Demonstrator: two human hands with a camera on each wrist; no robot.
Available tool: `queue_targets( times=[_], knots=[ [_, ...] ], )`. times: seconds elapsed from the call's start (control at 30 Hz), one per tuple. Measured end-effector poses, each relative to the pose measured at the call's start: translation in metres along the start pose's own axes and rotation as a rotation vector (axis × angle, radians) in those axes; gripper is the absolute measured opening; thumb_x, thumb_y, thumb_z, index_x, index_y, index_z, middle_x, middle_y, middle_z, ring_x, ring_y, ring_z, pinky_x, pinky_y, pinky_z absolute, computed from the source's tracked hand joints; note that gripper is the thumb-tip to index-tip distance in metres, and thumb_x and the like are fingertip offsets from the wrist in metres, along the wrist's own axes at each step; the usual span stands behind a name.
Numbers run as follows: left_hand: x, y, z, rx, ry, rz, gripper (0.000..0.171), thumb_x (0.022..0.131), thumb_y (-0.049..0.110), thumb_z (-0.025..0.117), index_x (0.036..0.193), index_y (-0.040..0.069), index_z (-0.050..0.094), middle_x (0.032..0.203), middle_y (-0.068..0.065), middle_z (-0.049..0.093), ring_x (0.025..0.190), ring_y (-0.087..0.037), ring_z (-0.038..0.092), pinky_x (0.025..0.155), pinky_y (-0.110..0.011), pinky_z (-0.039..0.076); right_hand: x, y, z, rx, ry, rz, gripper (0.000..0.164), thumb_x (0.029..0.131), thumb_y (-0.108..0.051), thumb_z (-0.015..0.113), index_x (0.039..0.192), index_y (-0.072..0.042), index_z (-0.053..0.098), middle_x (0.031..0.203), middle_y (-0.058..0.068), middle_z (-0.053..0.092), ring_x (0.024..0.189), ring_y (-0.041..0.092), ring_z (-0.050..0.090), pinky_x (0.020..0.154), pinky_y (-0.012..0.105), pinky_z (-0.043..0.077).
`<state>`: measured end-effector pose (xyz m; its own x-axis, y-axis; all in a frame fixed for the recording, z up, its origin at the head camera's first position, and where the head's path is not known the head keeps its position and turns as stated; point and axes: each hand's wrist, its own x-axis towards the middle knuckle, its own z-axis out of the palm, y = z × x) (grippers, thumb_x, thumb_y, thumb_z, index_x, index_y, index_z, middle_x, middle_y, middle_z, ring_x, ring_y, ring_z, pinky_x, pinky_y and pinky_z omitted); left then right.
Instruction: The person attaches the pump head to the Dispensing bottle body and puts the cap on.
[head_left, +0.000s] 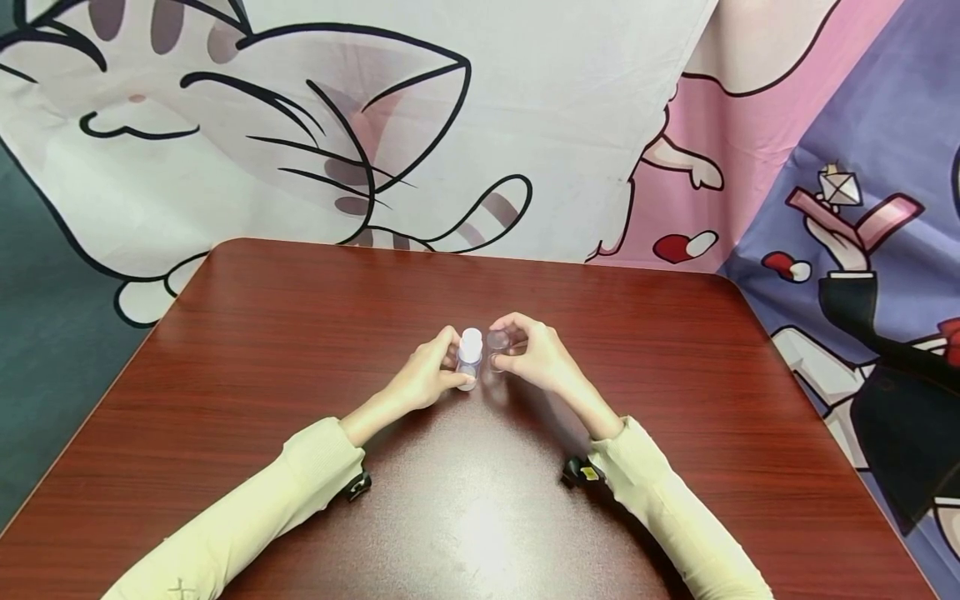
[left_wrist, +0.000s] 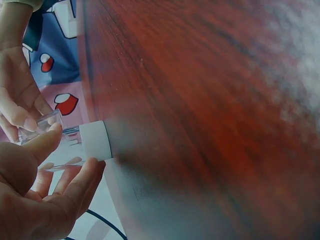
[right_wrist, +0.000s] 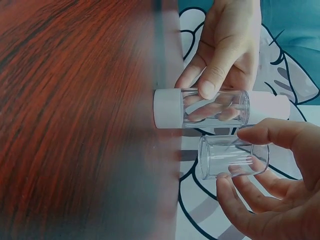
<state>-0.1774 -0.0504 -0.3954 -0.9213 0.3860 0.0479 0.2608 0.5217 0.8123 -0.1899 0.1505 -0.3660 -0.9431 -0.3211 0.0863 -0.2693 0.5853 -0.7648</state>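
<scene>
A small clear bottle point(head_left: 469, 367) with a white top and a white base stands upright on the table. My left hand point(head_left: 426, 372) grips its clear middle, thumb on the near side and fingers behind; in the right wrist view the bottle point(right_wrist: 239, 95) shows its thumb pressed against the wall. Close beside the bottle, my right hand point(head_left: 542, 358) pinches a clear, cup-shaped cap point(right_wrist: 233, 158) between thumb and fingers. The cap is apart from the bottle, and its open rim points down toward the table. The bottle's white base point(left_wrist: 96, 141) meets the tabletop in the left wrist view.
The reddish-brown wooden table point(head_left: 315, 317) has rounded far corners. Behind it hangs a white cloth point(head_left: 570, 108) with a cartoon cat, beside pink and blue printed cloth point(head_left: 780, 167) on the right. Dark wrist cameras point(head_left: 581, 472) sit at both sleeves.
</scene>
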Motion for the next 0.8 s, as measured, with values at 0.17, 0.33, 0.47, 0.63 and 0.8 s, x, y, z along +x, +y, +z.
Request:
queue_targets(
  times=[0.17,0.33,0.47,0.63,0.8],
  knots=[
    [0.0001,0.0011,-0.0001,-0.005,-0.002,-0.02,0.037,0.082,0.01,0.075,0.104,0.006,0.046,0.099,-0.015,0.069,0.092,-0.025,0.068,0.077,-0.035,0.055,-0.0009,-0.0019,-0.0003,-0.006,0.002,-0.003,0.037,0.076,-0.004,0.074,0.111,-0.008,0.063,0.1,0.012,0.07,0.09,0.025,0.069,0.08,0.034,0.057],
    [0.0002,0.0011,0.0002,0.0,-0.003,-0.012,0.037,0.082,0.009,0.075,0.104,0.006,0.046,0.099,-0.015,0.07,0.092,-0.025,0.068,0.076,-0.034,0.055,-0.0018,-0.0031,-0.0003,-0.001,0.002,-0.013,0.036,0.076,-0.004,0.074,0.11,-0.007,0.063,0.1,0.013,0.07,0.09,0.025,0.069,0.081,0.035,0.057],
    [-0.0001,0.0007,-0.0001,0.0,-0.005,-0.009,0.037,0.082,0.009,0.075,0.104,0.005,0.046,0.098,-0.015,0.069,0.091,-0.025,0.068,0.076,-0.034,0.054,-0.0024,-0.0038,-0.0004,-0.001,0.006,-0.02,0.037,0.076,-0.003,0.074,0.11,-0.007,0.063,0.099,0.013,0.07,0.089,0.025,0.069,0.08,0.035,0.058],
    [-0.0004,0.0011,-0.0004,-0.003,-0.006,-0.017,0.037,0.082,0.01,0.075,0.105,0.006,0.046,0.099,-0.014,0.069,0.092,-0.024,0.068,0.077,-0.034,0.054,-0.0023,-0.0046,-0.001,-0.002,0.02,-0.025,0.036,0.075,-0.003,0.075,0.109,-0.007,0.063,0.098,0.011,0.07,0.088,0.024,0.068,0.079,0.033,0.058],
    [-0.0005,0.0004,-0.0002,-0.001,-0.002,0.004,0.037,0.082,0.009,0.075,0.104,0.006,0.046,0.097,-0.014,0.069,0.089,-0.024,0.068,0.075,-0.034,0.054,-0.0022,-0.0058,-0.0019,0.003,0.028,-0.029,0.037,0.075,-0.003,0.075,0.109,-0.008,0.063,0.097,0.011,0.069,0.088,0.024,0.068,0.079,0.032,0.058]
  ],
)
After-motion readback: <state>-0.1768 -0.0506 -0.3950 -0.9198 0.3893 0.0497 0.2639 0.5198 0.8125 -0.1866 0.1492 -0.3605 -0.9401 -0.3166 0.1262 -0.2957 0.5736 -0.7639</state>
